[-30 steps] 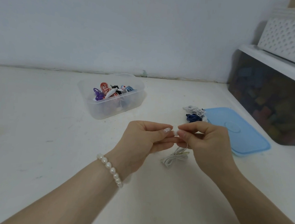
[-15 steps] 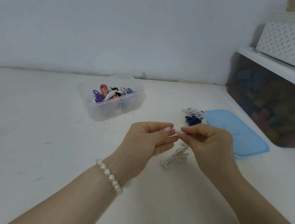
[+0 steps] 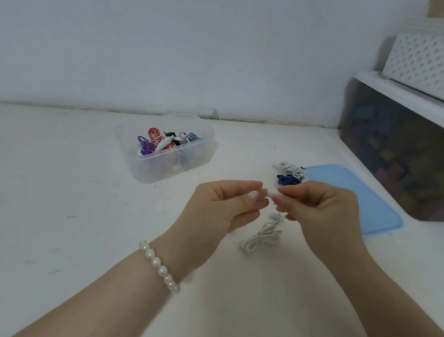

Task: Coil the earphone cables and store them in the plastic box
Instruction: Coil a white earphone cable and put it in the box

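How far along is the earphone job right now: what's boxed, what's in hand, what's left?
Done: several coiled sets, purple, red-striped and light blue among them, already lie in the plastic box.

In hand: the left hand and right hand pinch the end of a white earphone cable, its bundle hanging below, not yet boxed.

Left: a white set and a dark blue set wait beside the blue lid, which is still off.

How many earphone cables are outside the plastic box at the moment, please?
3: the white coiled cable hanging from both hands, plus a white bundle and a dark blue bundle beside the blue lid.
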The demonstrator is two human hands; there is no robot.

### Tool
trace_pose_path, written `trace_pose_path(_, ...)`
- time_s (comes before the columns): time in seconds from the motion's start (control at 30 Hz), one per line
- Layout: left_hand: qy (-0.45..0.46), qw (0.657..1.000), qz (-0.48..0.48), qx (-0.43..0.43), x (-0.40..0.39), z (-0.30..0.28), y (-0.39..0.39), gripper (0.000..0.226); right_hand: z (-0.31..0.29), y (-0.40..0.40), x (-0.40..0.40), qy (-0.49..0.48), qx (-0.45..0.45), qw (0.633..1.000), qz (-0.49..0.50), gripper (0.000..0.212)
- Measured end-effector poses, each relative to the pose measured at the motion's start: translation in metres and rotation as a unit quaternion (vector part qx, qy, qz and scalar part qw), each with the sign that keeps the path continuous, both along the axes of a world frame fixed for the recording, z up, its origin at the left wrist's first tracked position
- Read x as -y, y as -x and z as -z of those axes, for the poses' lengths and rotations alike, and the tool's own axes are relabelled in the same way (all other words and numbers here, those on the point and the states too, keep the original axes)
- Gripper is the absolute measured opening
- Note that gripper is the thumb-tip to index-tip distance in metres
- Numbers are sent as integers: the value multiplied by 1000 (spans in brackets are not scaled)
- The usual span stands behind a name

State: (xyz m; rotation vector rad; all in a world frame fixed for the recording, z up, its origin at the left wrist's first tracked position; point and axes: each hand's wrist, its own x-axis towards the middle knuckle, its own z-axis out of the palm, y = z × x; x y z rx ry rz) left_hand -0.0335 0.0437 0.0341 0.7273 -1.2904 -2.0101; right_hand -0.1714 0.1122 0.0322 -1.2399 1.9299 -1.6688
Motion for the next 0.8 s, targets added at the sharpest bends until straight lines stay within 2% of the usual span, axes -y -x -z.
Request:
trace_pose_path(0.03,35,999,-16,19,0,1,0,17,-2,0,0,13,25,1000,-4,10)
trace_pose_path(0.07,118,990,-41,70,2,4,1,18,-5,0,-1,28,54,998,-10,9)
trace_pose_path(0.1,235,958,-64,151,2,8,1,23,-8,0,-1,43,83,995,-16,8)
trace_pose_path(0.17,428,850,-68,301,-1,16,3,43,-12,1,-3,65,135,988,-28,9)
trace_pose_path(0.2,480,804,-54,347,-3,18,5,51,-14,1,-4,73,158,984,-32,12)
trace_pose_path(0.23,509,773,-40,376,-6,18,8,55,-15,1,-4,78,180,980,-34,16)
trace_pose_path(0.3,528,751,-30,396,-10,19,14,54,-17,1,-5,81,219,971,-42,23)
trace_pose_path(0.37,527,758,-36,383,-11,20,17,47,-17,1,-5,84,260,960,-54,23)
trace_pose_path(0.47,515,789,-63,329,-11,19,19,31,-17,4,-5,104,311,941,-79,6)
trace_pose_path(0.57,451,844,-58,283,-9,14,16,20,-15,8,-4,110,283,952,-47,11)
trace_pose_path(0.67,374,899,-49,224,0,10,9,13,-8,17,-3,76,234,969,6,16)
trace_pose_path(0.73,333,921,-59,191,8,6,4,9,-3,20,1,40,248,968,-4,11)
trace_pose_path(0.8,292,940,-80,160,18,0,-2,6,2,20,5,5,254,967,-14,23)
